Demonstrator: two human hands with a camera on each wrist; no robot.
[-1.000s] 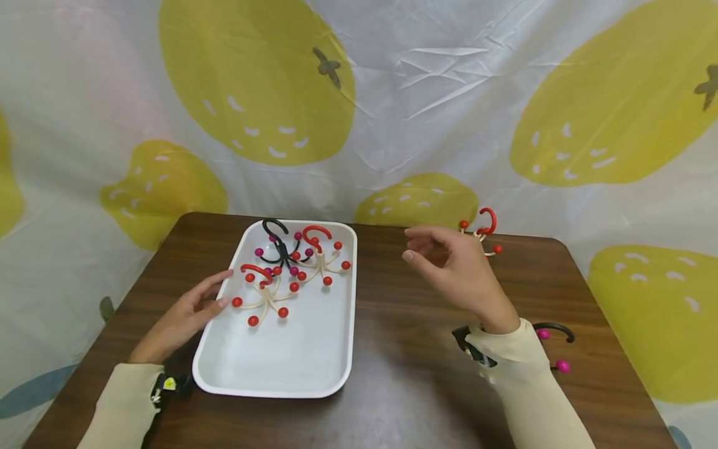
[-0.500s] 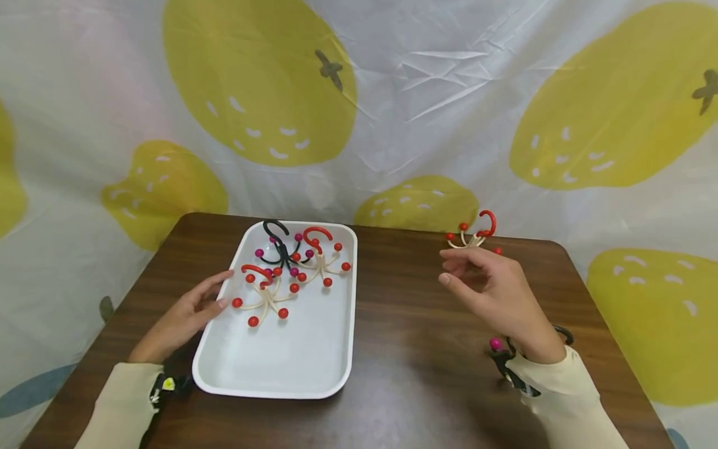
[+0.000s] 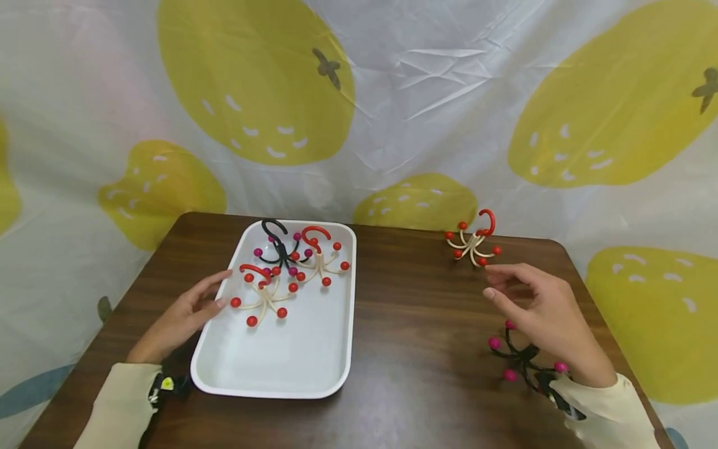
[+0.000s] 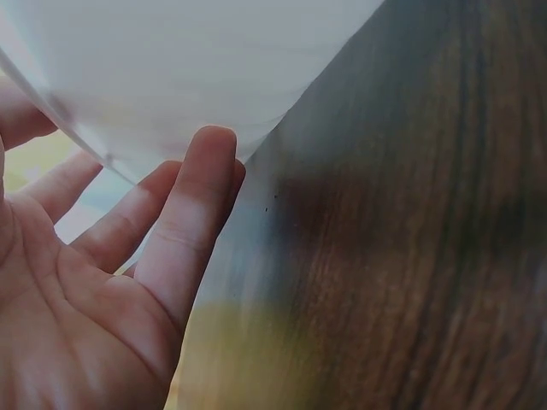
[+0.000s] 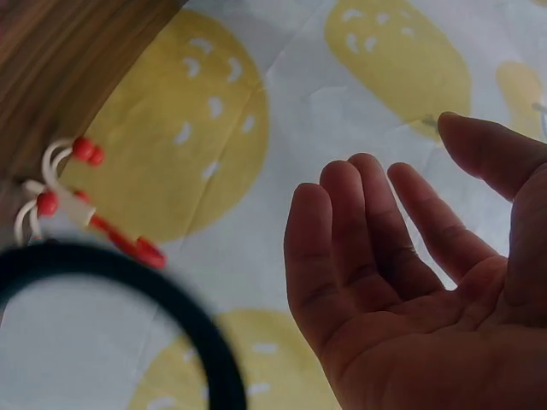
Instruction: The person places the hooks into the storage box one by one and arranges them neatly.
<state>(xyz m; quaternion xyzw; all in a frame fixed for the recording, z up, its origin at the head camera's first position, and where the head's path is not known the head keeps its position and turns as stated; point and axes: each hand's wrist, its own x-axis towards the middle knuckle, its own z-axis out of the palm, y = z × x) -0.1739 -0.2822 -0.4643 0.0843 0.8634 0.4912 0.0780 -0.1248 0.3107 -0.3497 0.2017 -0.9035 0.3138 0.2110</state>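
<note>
On the bench at right, black piece: black-armed piece with magenta balls, lying below the right hand and partly hidden by the wrist and sleeve.
Right hand: raised over the bench; fingers loosely bent, thumb apart from them; the right-wrist view shows three fingers side by side and the forefinger separate.
Far right piece: cream-armed piece with red balls and a red hook, on the bench near its far edge, just beyond the right fingertips in the head view.
Left hand: fingers relaxed and somewhat spread, touching the left side of the tray.
Tray: white, rectangular, with rounded corners, at left on the bench.
Tray, far half: black hooked piece with magenta balls at far left; red-hooked piece just beside it at right; nearer red-hooked piece in front, toward the left wall.
Bench: dark, wood-grained.
Backdrop: pale, creased cloth printed with yellow fruit shapes.
</note>
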